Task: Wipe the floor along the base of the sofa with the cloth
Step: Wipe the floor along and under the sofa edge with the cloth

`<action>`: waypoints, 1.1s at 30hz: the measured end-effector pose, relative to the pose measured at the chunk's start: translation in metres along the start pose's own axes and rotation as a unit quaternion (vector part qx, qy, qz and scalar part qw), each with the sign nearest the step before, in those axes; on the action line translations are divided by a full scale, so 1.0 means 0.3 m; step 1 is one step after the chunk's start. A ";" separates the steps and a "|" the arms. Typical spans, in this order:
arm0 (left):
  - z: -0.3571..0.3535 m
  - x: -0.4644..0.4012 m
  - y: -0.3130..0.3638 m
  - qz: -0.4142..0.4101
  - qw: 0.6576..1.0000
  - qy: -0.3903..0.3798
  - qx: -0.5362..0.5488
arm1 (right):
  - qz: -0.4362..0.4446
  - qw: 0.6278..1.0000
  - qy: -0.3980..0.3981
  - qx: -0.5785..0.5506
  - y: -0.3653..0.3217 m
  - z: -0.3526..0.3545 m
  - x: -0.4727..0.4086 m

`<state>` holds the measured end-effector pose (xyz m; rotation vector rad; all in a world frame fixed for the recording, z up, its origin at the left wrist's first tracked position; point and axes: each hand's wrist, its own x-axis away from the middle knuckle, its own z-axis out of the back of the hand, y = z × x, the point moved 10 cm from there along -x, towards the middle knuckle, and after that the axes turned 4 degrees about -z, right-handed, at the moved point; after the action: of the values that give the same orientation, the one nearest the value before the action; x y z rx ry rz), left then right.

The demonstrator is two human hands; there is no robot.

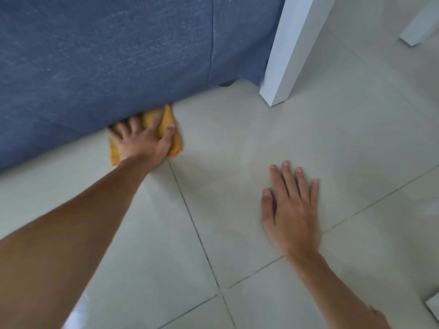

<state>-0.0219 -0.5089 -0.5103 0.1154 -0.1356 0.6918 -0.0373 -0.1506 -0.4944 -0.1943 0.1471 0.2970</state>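
A blue fabric sofa [107, 58] fills the upper left, its lower edge running diagonally just above the pale tiled floor [237, 129]. My left hand [142, 141] presses flat on a folded orange cloth [169, 119] lying on the floor right at the sofa's base. Its fingertips reach to the sofa's edge, and the cloth's far part slips under the fabric. My right hand [291, 210] rests flat on the tiles to the right, fingers spread and holding nothing.
A white table leg [285, 58] stands on the floor beside the sofa's right corner. A second white leg [420, 27] shows at the top right. A dark sofa foot [225, 83] peeks out under the fabric. Grout lines cross the tiles.
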 end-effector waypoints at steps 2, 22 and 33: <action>-0.005 -0.051 0.202 -0.047 0.999 -0.008 -0.003 | 0.000 1.000 0.005 -0.004 0.002 0.006 -0.004; -0.007 0.016 0.022 -0.034 0.999 0.013 -0.013 | -0.045 0.999 0.021 -0.002 0.066 -0.016 -0.140; -0.084 0.225 0.794 -0.262 0.965 -0.017 -0.002 | -0.142 0.972 0.024 -0.183 0.122 0.114 -0.280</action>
<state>-0.1213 -0.2806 -0.5096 0.1524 -0.1312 0.1606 -0.1240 -0.1321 -0.4530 -0.5840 0.1089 0.0299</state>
